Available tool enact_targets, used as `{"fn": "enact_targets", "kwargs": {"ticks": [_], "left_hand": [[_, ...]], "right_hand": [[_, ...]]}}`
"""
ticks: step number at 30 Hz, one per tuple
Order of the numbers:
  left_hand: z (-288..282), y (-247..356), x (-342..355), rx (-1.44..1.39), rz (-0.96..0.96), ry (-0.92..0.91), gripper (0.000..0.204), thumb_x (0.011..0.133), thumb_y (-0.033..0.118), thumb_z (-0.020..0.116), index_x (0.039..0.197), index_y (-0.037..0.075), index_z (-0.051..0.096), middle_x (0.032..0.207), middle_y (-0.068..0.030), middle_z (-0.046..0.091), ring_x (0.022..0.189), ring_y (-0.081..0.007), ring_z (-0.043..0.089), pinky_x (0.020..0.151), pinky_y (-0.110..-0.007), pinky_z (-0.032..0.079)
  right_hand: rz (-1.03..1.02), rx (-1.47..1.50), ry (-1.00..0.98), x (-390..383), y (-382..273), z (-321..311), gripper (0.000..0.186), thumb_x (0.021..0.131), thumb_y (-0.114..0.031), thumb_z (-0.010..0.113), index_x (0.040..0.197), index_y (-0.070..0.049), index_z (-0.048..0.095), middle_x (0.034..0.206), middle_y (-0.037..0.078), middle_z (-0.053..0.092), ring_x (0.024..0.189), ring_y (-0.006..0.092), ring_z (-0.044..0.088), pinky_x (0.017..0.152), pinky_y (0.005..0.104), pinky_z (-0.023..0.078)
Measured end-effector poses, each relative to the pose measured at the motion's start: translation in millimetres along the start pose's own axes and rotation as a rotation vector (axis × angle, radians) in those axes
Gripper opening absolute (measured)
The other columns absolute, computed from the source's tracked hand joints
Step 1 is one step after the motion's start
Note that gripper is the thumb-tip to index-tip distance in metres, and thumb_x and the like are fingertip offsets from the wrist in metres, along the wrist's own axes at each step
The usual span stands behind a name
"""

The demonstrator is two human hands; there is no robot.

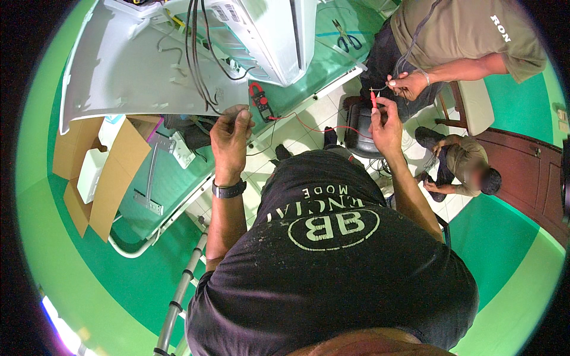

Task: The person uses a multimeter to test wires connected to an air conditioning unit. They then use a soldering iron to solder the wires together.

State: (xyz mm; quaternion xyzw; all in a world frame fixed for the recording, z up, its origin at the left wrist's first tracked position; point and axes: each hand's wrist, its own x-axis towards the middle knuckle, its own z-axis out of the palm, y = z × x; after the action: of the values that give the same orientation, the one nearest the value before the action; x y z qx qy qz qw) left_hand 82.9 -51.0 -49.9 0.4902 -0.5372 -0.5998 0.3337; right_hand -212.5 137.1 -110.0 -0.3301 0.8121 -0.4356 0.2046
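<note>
My left hand (232, 133) is closed, pinching something thin, too small to make out, beside black cables hanging from an opened white appliance (285, 44) with its curved panel (142, 71). My right hand (387, 126) grips a red test probe (373, 99), tip upward. The tip is close to a grey cable (404, 65) held by a co-worker's hand (409, 85); whether they touch I cannot tell. A red-and-black clamp meter (261, 102) lies between my hands on the green work surface (332, 68), with red and black leads running from it.
Blue-handled pliers (348, 40) lie at the back. An open cardboard box (116, 178) and metal bracket (145, 178) are on the left, a ladder (181, 291) below. A black stool (359, 133) stands under my right hand. Another person (460, 163) crouches by a brown door (528, 172).
</note>
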Motion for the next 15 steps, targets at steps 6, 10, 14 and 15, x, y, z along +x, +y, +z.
{"fn": "enact_targets", "kwargs": {"ticks": [6, 10, 14, 15], "left_hand": [[2, 5, -2, 0.034, -0.037, 0.0, 0.028, 0.097, 0.021, 0.066, 0.112, -0.002, 0.063, 0.087, -0.0034, 0.065, 0.073, -0.008, 0.056, 0.062, -0.021, 0.043], [4, 4, -3, 0.063, 0.017, -0.006, 0.025, 0.098, 0.022, 0.065, 0.108, -0.001, 0.064, 0.081, -0.0018, 0.064, 0.067, -0.0061, 0.052, 0.06, -0.021, 0.042], [7, 11, -7, 0.125, 0.019, -0.016, 0.027, 0.098, 0.023, 0.064, 0.109, -0.002, 0.063, 0.084, -0.003, 0.064, 0.072, -0.0077, 0.054, 0.062, -0.021, 0.042], [8, 15, -9, 0.189, 0.027, -0.019, 0.026, 0.098, 0.023, 0.064, 0.107, -0.001, 0.063, 0.082, -0.0027, 0.063, 0.071, -0.0076, 0.053, 0.061, -0.021, 0.041]], "right_hand": [[-0.084, -0.062, 0.042, 0, 8, 2, 0.027, 0.1, -0.016, 0.056, 0.125, -0.006, 0.05, 0.082, 0.006, 0.06, 0.055, 0.0115, 0.059, 0.052, 0.0284, 0.048], [-0.011, 0.007, -0.003, -16, 10, 18, 0.029, 0.096, -0.016, 0.059, 0.124, -0.008, 0.053, 0.086, 0.013, 0.065, 0.067, 0.0229, 0.065, 0.063, 0.0376, 0.052], [-0.001, 0.015, -0.081, 3, 47, 64, 0.027, 0.096, -0.019, 0.06, 0.119, -0.007, 0.058, 0.095, 0.013, 0.07, 0.077, 0.0213, 0.067, 0.071, 0.0363, 0.053], [0.135, 0.125, -0.113, 17, 59, 83, 0.026, 0.096, -0.019, 0.06, 0.119, -0.006, 0.059, 0.095, 0.013, 0.07, 0.078, 0.0207, 0.067, 0.072, 0.0356, 0.053]]}}
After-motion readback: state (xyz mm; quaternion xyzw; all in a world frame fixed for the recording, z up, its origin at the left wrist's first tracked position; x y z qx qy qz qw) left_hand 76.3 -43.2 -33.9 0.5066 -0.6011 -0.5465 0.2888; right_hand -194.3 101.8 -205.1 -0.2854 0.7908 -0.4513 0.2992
